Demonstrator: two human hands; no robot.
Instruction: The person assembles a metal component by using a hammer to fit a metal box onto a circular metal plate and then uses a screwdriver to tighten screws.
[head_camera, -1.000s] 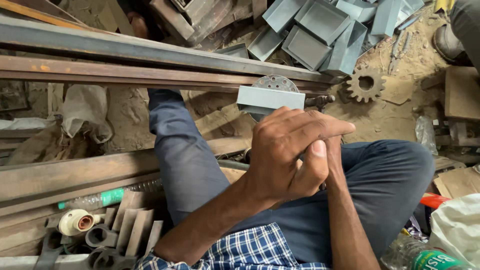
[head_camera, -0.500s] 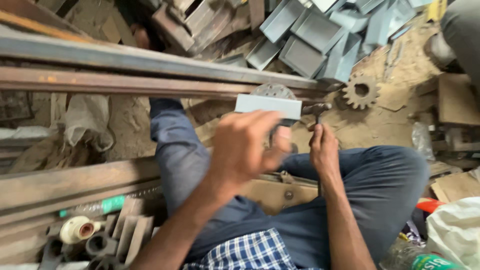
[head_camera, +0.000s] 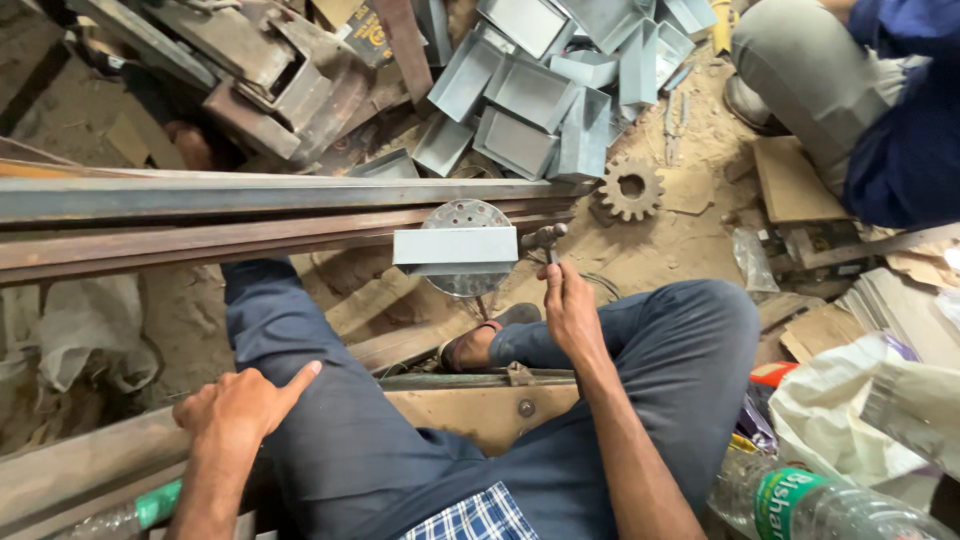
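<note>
1. Gripping a small hammer (head_camera: 548, 240) by its handle, the right hand (head_camera: 572, 312) has its fingers wrapped tight round the shaft; the hammer head sits just right of a folded grey sheet-metal piece (head_camera: 455, 246).
2. The sheet-metal piece lies across a round perforated metal disc (head_camera: 466, 215) at the near edge of the long rusty steel rails (head_camera: 200, 215), above the person's sandalled foot (head_camera: 478, 345).
3. Left hand (head_camera: 238, 408): holds nothing. It rests on the left thigh, fingers loosely curled, index finger stretched out toward the right. Well apart from the workpiece.
4. Surroundings: pile of grey sheet-metal trays (head_camera: 540, 90) beyond the rails; toothed gear (head_camera: 631, 187) on sandy ground to their right; plastic bottle (head_camera: 810, 500) at lower right.
5. Another person's bent knee (head_camera: 800, 70) at upper right, not touching the work.
</note>
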